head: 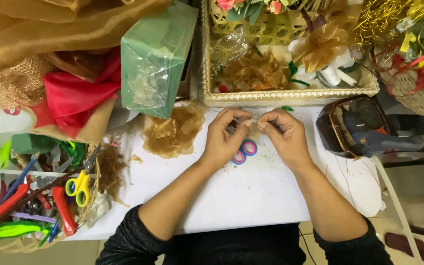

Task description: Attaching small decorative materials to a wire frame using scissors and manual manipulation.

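Note:
My left hand (225,139) and my right hand (283,136) meet fingertip to fingertip over the white table (231,196). Together they pinch a small tan piece of sheer fabric (252,128), mostly hidden by the fingers. Just below the hands lie scissors with pink and blue handles (244,151), partly covered by my left hand. A heap of gold-brown organza pieces (173,131) rests on the table to the left of my left hand.
A woven tray (271,97) with gold fabric, ribbons and white spools stands behind the hands. A green foam block in plastic (155,59) lies at the back left. A basket of scissors and tools (40,196) sits at front left. A brown bowl (352,125) holds a glue gun at right.

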